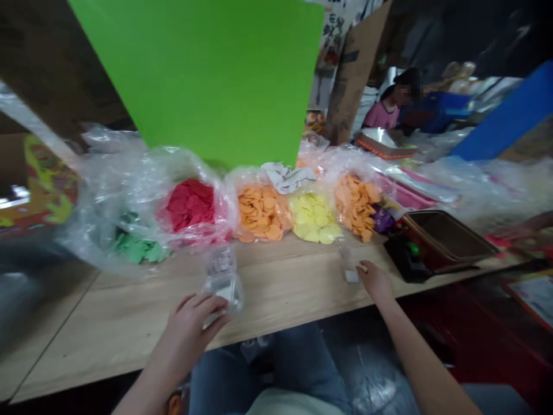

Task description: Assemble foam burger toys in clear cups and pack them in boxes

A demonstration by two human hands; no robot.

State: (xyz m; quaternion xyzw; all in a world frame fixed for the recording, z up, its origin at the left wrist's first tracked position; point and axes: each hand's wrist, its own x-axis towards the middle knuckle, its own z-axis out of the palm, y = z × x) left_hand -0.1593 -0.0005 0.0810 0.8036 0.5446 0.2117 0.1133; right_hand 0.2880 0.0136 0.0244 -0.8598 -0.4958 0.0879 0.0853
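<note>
My left hand (190,323) rests at the front of the wooden table (129,323), fingers curled on a small clear plastic bag (222,276) that holds a few pale pieces. My right hand (375,281) lies further right on the table, fingertips pinched on a small clear item with a white bit (351,271); I cannot make out what it is. Behind both hands stands a row of open plastic bags of coloured discs: green (136,248), red (190,204), orange (259,213), yellow (315,218) and orange again (356,204).
A large green board (216,75) stands behind the bags. A brown tray (444,233) on a black object sits at the right. A white cloth (285,176) lies on the bags. Another person in pink (384,112) sits far back right. My knees are under the table edge.
</note>
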